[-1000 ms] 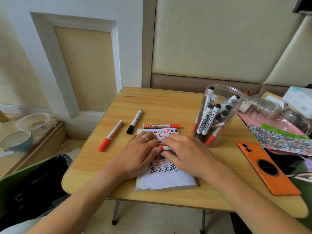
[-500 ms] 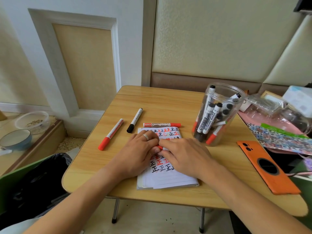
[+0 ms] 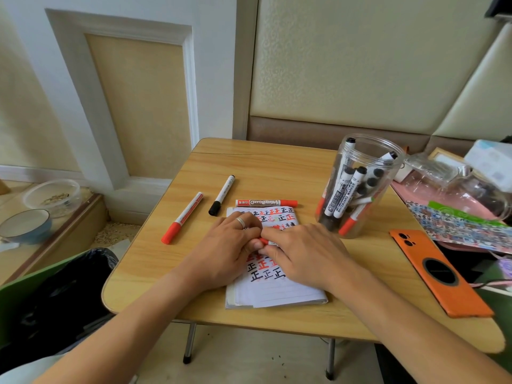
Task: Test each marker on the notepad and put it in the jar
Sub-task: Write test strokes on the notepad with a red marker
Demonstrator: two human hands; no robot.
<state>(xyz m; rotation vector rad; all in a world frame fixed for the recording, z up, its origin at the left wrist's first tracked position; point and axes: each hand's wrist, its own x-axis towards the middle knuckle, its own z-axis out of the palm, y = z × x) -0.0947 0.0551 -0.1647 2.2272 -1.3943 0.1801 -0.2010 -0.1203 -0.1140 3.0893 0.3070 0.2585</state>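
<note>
a person sits at a small wooden table (image 3: 277,167), seen from their own head looking down. both hands meet over a lined notepad (image 3: 279,295) that lies flat in the middle of the table, its upper rows filled with red and black test characters. the left hand (image 3: 230,245), wearing a ring, and the right hand (image 3: 302,250) each have their fingers curled around opposite ends of one red marker (image 3: 263,241), of which only a small red part shows between them; the marker lies just over the written rows. this two-handed hold probably means the cap is being pulled off or pushed on, but which of the two cannot be told. keeping the hands on the pad puts the tip right where the next mark would go. three markers wait on the table beyond the pad, likely the untested ones: a slim red-capped marker (image 3: 182,218) to the left, a black-capped marker (image 3: 221,195) beside it, and a thick red whiteboard marker (image 3: 266,203) lying along the pad's top edge. to the right stands a clear plastic jar (image 3: 360,187), open at the top and holding several markers upright, within easy reach of the right hand for dropping in the next one. an orange phone (image 3: 440,273) lies face down near the right edge.
</note>
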